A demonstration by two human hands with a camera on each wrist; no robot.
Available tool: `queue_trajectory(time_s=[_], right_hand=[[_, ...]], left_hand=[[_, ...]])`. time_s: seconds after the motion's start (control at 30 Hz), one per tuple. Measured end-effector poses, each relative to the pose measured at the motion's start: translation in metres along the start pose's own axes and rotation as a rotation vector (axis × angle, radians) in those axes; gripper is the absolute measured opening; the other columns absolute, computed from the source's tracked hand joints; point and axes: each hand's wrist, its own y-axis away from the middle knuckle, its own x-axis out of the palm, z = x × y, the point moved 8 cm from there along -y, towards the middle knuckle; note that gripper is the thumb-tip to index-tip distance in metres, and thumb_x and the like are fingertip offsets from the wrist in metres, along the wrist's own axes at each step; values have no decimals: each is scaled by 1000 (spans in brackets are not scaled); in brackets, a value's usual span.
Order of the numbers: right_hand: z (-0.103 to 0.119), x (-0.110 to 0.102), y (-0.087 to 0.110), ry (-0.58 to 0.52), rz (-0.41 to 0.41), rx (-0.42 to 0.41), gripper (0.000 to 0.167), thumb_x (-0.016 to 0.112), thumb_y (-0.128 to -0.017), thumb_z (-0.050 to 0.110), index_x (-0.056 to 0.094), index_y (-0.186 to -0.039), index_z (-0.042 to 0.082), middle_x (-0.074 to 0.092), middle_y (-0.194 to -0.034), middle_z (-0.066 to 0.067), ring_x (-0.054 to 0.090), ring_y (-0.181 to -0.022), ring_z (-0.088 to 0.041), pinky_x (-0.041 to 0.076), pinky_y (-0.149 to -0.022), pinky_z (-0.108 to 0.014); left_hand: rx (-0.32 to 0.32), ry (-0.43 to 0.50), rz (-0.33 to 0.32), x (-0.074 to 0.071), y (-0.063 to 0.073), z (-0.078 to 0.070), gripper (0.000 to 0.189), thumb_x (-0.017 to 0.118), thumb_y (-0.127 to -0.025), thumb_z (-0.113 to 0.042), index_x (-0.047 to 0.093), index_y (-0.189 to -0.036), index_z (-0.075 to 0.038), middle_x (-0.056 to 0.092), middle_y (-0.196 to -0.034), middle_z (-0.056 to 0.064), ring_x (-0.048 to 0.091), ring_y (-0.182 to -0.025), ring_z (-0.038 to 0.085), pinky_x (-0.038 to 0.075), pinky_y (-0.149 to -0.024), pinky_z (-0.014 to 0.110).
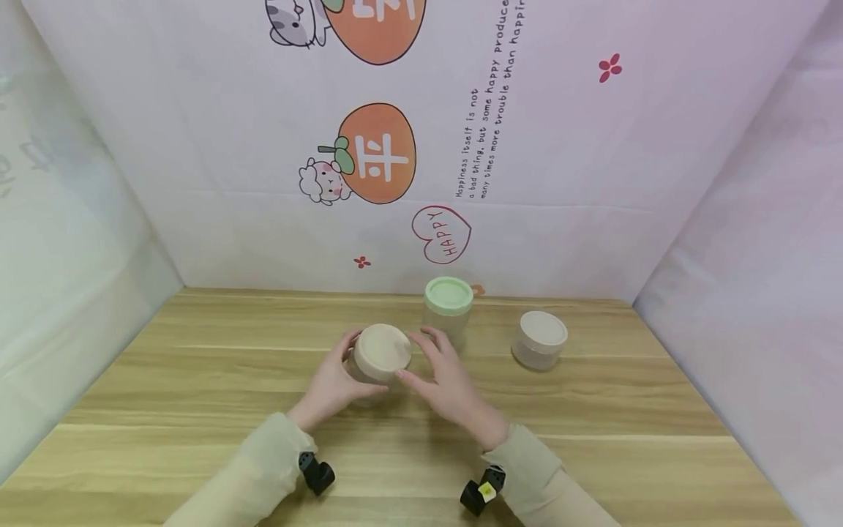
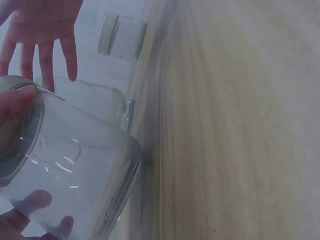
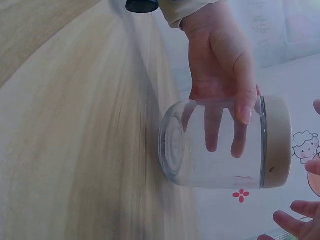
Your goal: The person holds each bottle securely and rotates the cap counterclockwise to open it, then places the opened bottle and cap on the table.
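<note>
My left hand [image 1: 332,384] grips a clear jar [image 3: 220,172] with a beige lid [image 1: 383,349]. Fingers and thumb wrap round its side in the right wrist view. The jar stands slightly tilted, its base close to the wooden table; whether it touches is hard to tell. Opposite, to the right of the lid, is my right hand [image 1: 448,380], its fingers spread and holding nothing. In the left wrist view this right hand [image 2: 44,25] shows straight fingers, apart from the jar. Just behind it stands a taller clear jar with a green lid [image 1: 449,294].
A short clear jar with a white lid [image 1: 541,329] stands on the table [image 1: 626,410] at the right. White printed cloth [image 1: 263,241] rises along the table's back edge, and plain white cloth walls [image 1: 757,241] border both sides.
</note>
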Motion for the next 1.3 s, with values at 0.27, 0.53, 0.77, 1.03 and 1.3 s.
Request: queue_trajectory(time_s=[0.27,0.53,0.77,1.03,1.3], right_hand=[[8,-2,2,33,-9,8,64,71,-83,36,46,-138,16,34,-144,-18,41,-129,-39,43,-97,-60],[14,-5,6,68,-12,-4,72,75,-78,37,45,-139,14,36,-143,-17,42,-128,-37,43,-98,-57],[13,-7,9,56,-10,11,75,76,-76,39,45,-139,14,36,-143,-19,43,-127,-38,42,-98,-56],[8,-7,12,78,-5,28,78,77,-75,40,42,-141,14,37,-141,-23,44,-125,-40,43,-98,-56],[6,-10,18,60,-26,32,77,79,-73,39,47,-137,12,41,-138,-22,48,-121,-39,44,-97,-56]], left_hand=[[37,-43,51,13,12,-12,95,90,-58,-17,40,-140,-15,50,-135,9,47,-123,31,38,-103,57],[106,-88,70,23,20,-26,92,90,-57,-15,45,-137,-16,52,-133,6,50,-118,30,41,-98,54],[236,-152,86,31,23,-43,89,89,-57,-12,48,-136,-12,52,-135,9,48,-123,31,38,-103,55],[261,-196,87,38,24,-46,91,89,-54,-11,48,-135,-12,52,-134,10,46,-124,33,39,-101,56],[253,-187,111,40,25,-44,93,89,-57,-12,44,-138,-10,49,-138,10,42,-127,34,36,-104,59]])
